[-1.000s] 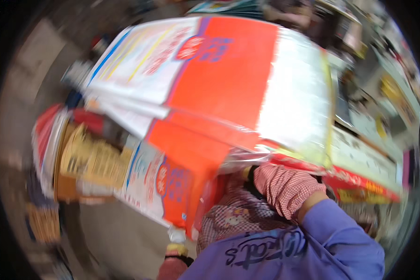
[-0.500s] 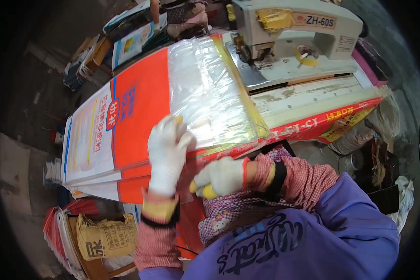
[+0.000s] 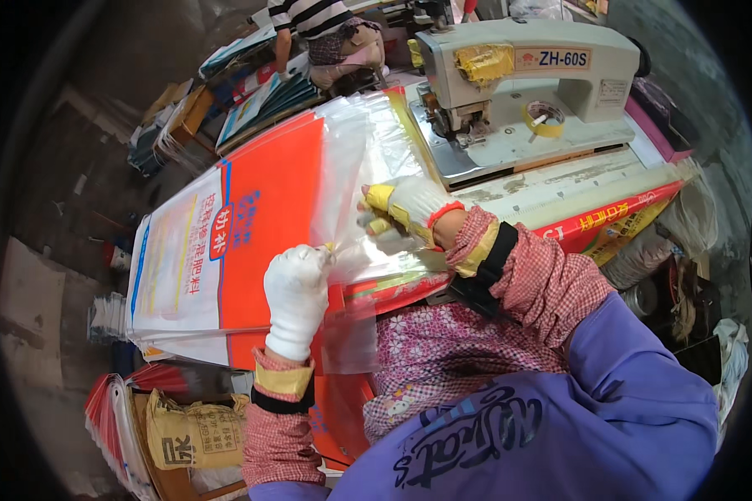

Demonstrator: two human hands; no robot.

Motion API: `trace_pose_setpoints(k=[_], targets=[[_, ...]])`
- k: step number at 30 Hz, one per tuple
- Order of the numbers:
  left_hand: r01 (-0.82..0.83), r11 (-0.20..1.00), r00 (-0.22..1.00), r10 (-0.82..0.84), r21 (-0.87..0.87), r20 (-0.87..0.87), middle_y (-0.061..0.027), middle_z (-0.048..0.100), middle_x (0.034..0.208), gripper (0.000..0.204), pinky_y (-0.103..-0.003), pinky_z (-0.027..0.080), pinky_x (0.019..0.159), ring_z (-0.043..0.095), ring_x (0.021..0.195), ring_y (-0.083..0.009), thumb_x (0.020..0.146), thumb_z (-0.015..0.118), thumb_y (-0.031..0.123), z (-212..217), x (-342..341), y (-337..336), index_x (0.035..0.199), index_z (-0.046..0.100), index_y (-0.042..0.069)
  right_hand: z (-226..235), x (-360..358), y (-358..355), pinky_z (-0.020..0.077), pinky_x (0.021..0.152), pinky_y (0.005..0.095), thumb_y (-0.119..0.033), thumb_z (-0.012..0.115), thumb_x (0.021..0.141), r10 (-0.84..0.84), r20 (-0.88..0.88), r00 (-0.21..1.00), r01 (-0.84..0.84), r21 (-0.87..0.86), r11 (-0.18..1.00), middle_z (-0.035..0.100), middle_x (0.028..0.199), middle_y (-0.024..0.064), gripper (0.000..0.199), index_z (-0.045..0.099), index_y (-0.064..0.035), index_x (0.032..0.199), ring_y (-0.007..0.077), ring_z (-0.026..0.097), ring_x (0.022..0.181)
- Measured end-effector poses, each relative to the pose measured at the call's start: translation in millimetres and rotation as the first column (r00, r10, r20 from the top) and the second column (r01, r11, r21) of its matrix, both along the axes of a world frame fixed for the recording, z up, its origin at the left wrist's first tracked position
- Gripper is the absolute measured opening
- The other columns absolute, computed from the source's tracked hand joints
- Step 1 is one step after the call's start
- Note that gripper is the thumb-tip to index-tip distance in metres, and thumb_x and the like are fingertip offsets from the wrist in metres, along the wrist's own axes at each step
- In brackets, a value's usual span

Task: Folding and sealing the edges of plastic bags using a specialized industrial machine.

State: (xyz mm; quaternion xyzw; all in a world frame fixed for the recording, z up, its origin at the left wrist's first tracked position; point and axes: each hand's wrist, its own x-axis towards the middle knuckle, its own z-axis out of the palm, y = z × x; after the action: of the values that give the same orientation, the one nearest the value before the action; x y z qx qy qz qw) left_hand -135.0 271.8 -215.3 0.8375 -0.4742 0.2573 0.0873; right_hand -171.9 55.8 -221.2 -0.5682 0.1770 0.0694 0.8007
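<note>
A stack of flat woven sacks (image 3: 271, 175), red and white with blue trim, lies across the work table. Clear plastic liners (image 3: 376, 154) stick out from the sacks' right end. My left hand (image 3: 297, 292), in a white glove, is closed at the near edge of the stack, pinching clear film there. Some of that film hangs down below it over the table edge. Over the liners, just right of the red part, my right hand (image 3: 405, 213) has its fingers apart and bent, yellow tape on the tips. Its lower fingers are slightly blurred.
A grey-white industrial sewing machine (image 3: 543, 75) stands beyond the stack, with a tape roll (image 3: 544, 119) on its bed. A brown paper sack (image 3: 194, 430) sits in a box at the lower left. Behind, a person in a striped top (image 3: 313, 18) bends over other stacks.
My right hand has moved up and away from my body, onto the liners. My left hand has come down slightly, drawing film over the near edge. The person behind shows more fully.
</note>
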Motion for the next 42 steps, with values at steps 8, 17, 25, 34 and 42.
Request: trace_pose_setpoints(k=[8, 17, 25, 34, 42], targets=[[0.179, 0.975, 0.982, -0.169, 0.133, -0.08, -0.0051, 0.061, 0.072, 0.017, -0.032, 0.046, 0.06, 0.06, 0.066, -0.0204, 0.076, 0.07, 0.015, 5, -7, 6, 0.091, 0.066, 0.006, -18, 30, 20, 0.0463, 0.05, 0.0347, -0.034, 0.059, 0.086, 0.042, -0.066, 0.997, -0.06, -0.312, 0.948, 0.065, 0.064, 0.004, 0.029, 0.071, -0.0088, 0.08, 0.017, 0.059, 0.055], [-0.373, 0.714, 0.552, -0.343, -0.593, -0.76, -0.0006, 0.063, 0.08, 0.013, -0.023, 0.045, 0.066, 0.054, 0.071, -0.0062, 0.084, 0.069, 0.012, 19, 37, 8, 0.087, 0.063, 0.001, 7, 51, 51, 0.0515, 0.066, 0.0386, -0.046, 0.061, 0.082, 0.186, 0.239, 0.953, 0.096, -0.821, 0.562, 0.067, 0.078, 0.016, 0.044, 0.068, -0.0041, 0.091, 0.0303, 0.066, 0.074], [-0.297, 0.408, 0.557, -0.66, -0.863, -0.504, -0.0034, 0.06, 0.08, 0.005, -0.025, 0.046, 0.068, 0.055, 0.069, -0.011, 0.092, 0.06, 0.008, 82, 44, 54, 0.089, 0.057, 0.005, 15, 34, 35, 0.0524, 0.076, 0.0408, -0.006, 0.065, 0.068, 0.151, 0.412, 0.898, 0.433, -0.89, -0.144, 0.063, 0.092, 0.0149, 0.027, 0.063, -0.0012, 0.095, 0.0293, 0.063, 0.093], [-0.334, 0.441, 0.616, -0.567, -0.833, -0.547, -0.0048, 0.058, 0.086, 0.009, -0.024, 0.043, 0.063, 0.053, 0.071, -0.0098, 0.087, 0.06, 0.001, 90, 10, 92, 0.093, 0.053, 0.003, 43, 125, 64, 0.0522, 0.073, 0.0405, -0.022, 0.058, 0.082, 0.513, 0.355, 0.782, 0.266, -0.934, 0.241, 0.067, 0.086, 0.0157, 0.02, 0.065, -0.0076, 0.094, 0.0321, 0.065, 0.081], [0.059, 0.799, 0.522, -0.536, -0.599, -0.664, -0.0119, 0.063, 0.095, 0.034, -0.026, 0.049, 0.07, 0.062, 0.083, -0.016, 0.084, 0.072, 0.03, 154, -7, 134, 0.09, 0.054, 0.001, -55, 139, -2, 0.0492, 0.076, 0.0377, -0.039, 0.047, 0.093, 0.218, 0.37, 0.903, 0.086, -0.654, 0.751, 0.065, 0.098, 0.0116, 0.035, 0.062, -0.0105, 0.107, 0.0253, 0.061, 0.083]])
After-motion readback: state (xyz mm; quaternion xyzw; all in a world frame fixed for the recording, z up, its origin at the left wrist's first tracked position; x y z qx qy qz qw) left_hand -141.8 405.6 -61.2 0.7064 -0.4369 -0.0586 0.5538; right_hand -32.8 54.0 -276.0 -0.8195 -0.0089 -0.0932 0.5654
